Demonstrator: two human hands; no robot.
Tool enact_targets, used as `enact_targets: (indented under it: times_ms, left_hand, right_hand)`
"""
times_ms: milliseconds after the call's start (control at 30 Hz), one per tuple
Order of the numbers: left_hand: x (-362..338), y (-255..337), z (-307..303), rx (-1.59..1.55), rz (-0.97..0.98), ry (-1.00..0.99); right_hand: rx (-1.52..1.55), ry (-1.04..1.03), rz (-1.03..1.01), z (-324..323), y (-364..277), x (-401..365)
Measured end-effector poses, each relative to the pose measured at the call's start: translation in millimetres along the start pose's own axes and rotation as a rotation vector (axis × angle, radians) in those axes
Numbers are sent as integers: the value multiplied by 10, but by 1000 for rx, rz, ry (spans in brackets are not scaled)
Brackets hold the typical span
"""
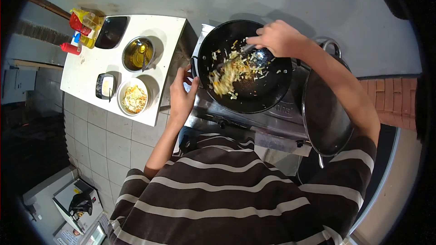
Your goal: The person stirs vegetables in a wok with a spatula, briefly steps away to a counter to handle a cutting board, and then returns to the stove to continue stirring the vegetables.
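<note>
Wok (254, 91) sits on the stove (254, 126) at frame centre, black, with chopped mixed food (227, 73) piled in its left half and loose bits scattered toward the middle. A second, empty dark pan (324, 113) stands just right of it, under my right forearm. Nothing blocks the wok from above.

A white table (170, 29) is left of the stove. On it I see:
- a steel bowl (138, 53) with yellow liquid and a spoon
- a white bowl (133, 98) of shredded veg
- a small black dish (105, 86)
- a dark tray (111, 31)
- a red bottle (70, 48) and a yellow bottle (86, 41) at the far corner

Left hand (181, 96) is curled at the wok's left rim, fingers and thumb pinching the edge. I can't make out the handle under it.

Right hand (278, 38) is over the wok's far side, fist closed on a spatula (237, 54), which slants down into the food.
</note>
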State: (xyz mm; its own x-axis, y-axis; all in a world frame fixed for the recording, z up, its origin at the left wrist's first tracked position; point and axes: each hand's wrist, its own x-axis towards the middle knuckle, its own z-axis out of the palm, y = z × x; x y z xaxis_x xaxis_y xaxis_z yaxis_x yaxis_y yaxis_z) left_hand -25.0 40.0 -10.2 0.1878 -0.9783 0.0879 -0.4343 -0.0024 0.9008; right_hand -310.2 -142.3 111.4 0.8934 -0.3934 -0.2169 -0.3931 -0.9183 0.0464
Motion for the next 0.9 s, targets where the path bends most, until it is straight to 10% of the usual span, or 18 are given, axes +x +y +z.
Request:
enact_targets:
  times_ms: [267,733,800,900]
  left_hand:
    - [-4,74,1,20,14,-7]
    - [35,41,0,50,40,2]
    - [26,30,-18,90,9,-5]
    - [20,54,-26,26,28,-1]
  right_hand:
    - [-164,285,27,-143,166,217]
    - [-43,200,142,-167,-179,56]
    - [-68,358,-93,109,-248,-35]
    - [-93,111,14,-176,-377,-298]
